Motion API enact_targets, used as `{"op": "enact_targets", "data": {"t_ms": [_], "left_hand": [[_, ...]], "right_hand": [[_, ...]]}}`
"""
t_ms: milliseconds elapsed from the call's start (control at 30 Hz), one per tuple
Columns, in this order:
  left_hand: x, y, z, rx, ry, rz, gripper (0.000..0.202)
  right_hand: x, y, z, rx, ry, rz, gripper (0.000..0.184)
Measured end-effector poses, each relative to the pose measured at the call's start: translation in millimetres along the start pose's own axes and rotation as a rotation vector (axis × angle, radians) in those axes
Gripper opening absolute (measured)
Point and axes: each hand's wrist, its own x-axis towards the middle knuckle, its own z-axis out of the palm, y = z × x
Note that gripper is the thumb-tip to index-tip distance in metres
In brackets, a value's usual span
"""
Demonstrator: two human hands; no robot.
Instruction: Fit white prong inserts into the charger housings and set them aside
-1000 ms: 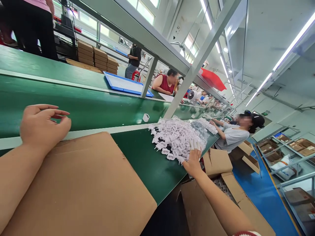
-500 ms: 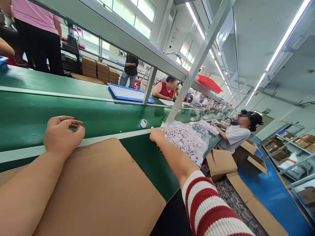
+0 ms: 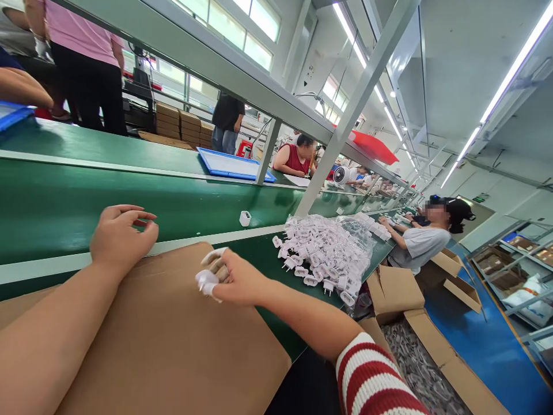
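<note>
My left hand (image 3: 123, 236) hovers over the near edge of the green conveyor belt (image 3: 64, 207), fingers loosely curled, a gap showing between thumb and fingers, nothing visible in it. White covers sit on some fingertips of my right hand (image 3: 235, 279), which is closed over the brown cardboard (image 3: 173, 340). Between its thumb and fingers is a small white plug (image 3: 204, 285), partly hidden, with thin pins pointing down. To the right lies a heap of white plugs (image 3: 319, 248), spilling from a clear plastic bag (image 3: 360, 233). A single white plug piece (image 3: 245, 218) rests on the belt.
A slanted metal post (image 3: 345, 121) rises behind the heap. Beyond the belt lies a blue-rimmed tray (image 3: 233, 168). On the right, an open carton (image 3: 425, 363) holds many small clear parts. A co-worker in a grey shirt (image 3: 417, 248) works farther along the bench.
My right hand has moved left from the heap's edge to above the cardboard, bringing a white plug. The lone piece on the belt appears slightly farther left. My left hand keeps its pose.
</note>
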Motion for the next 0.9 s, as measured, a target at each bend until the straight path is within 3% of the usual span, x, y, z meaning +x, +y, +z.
{"op": "enact_targets", "data": {"t_ms": [100,167,367,467,600,733,833,900], "left_hand": [[-3.3,2.6,0.2,0.071,-0.052,0.013,0.031],[-2.6,1.3,4.2,0.146,-0.083,0.024,0.029],[1.2,-7.3,17.1,0.377,-0.184,0.216,0.035],[-3.3,-0.8,13.4,0.468,-0.248,0.246,0.043],[-4.2,21.6,15.2,0.515,-0.241,0.259,0.052],[10.0,50.4,47.8,0.492,-0.292,0.232,0.063],[21.6,67.8,82.2,0.47,-0.351,0.117,0.092],[24.4,74.8,99.0,0.452,-0.382,0.046,0.092]], "right_hand": [[-11.3,-0.9,9.8,-0.133,-0.056,-0.075,0.022],[-12.0,3.7,10.4,-0.241,-0.093,-0.136,0.012],[-5.8,29.0,10.1,-0.358,-0.113,-0.284,0.019],[-1.7,33.0,16.1,-0.38,-0.128,-0.302,0.036],[2.5,28.3,25.4,-0.505,-0.085,-0.295,0.022],[3.8,24.6,28.0,-0.478,-0.041,-0.225,0.021],[3.1,24.0,28.4,-0.441,-0.006,-0.196,0.022],[1.4,24.0,28.4,-0.468,-0.011,-0.196,0.021]]}}
